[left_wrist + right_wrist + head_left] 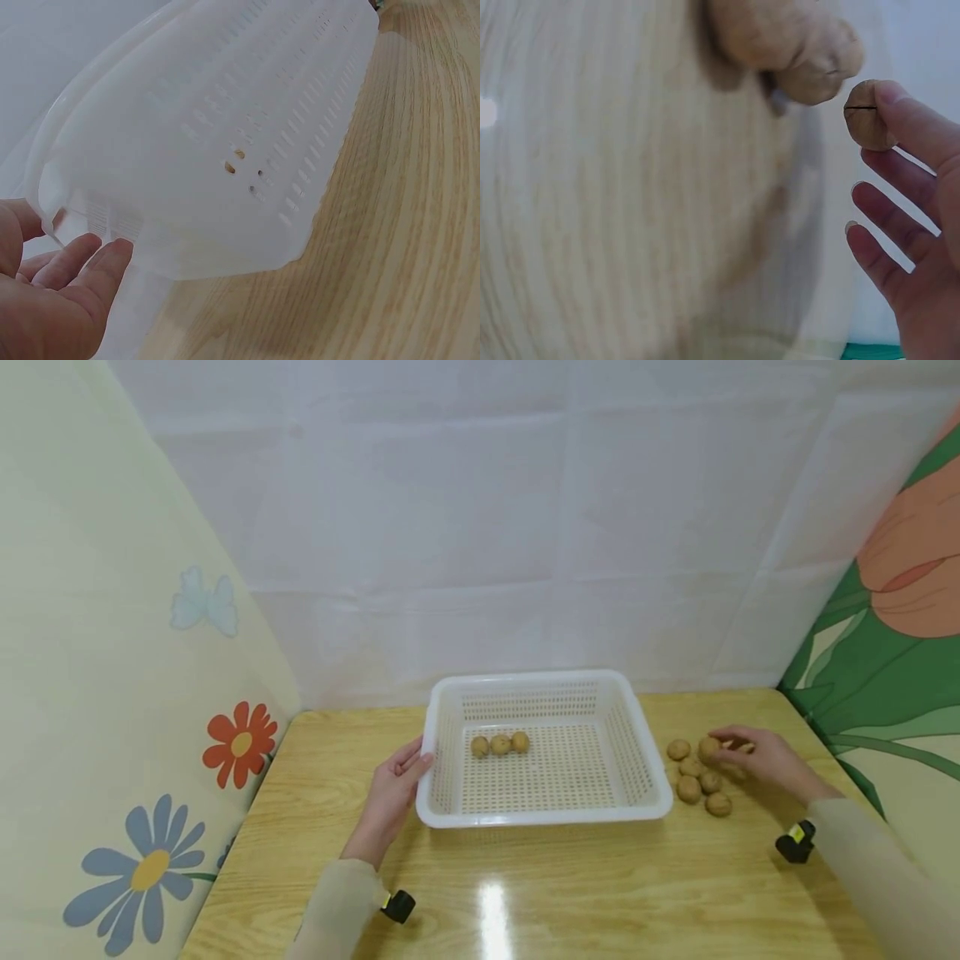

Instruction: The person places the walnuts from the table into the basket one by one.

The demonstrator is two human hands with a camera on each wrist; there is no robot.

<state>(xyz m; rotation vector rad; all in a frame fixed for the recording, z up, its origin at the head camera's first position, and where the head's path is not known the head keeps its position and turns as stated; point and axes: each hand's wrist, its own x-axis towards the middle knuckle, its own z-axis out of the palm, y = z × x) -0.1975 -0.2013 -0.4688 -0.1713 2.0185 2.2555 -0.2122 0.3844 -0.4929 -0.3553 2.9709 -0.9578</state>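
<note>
Left hand (pixel 393 785) grips one slotted plastic basket (pixel 543 817); three rounded walnuts (pixel 500 744) inside. Right hand (pixel 767 757) pinches one seamed walnut (pixel 864 126), at least five more nuts (pixel 688 789) beside it.

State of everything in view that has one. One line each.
Basket: open-topped, gripped at its left side
Left hand: holding basket
Right hand: pinching one walnut
Pinched walnut: dark line across shell
Basket walnuts: three, in a row
Loose walnuts: clustered on table
</note>
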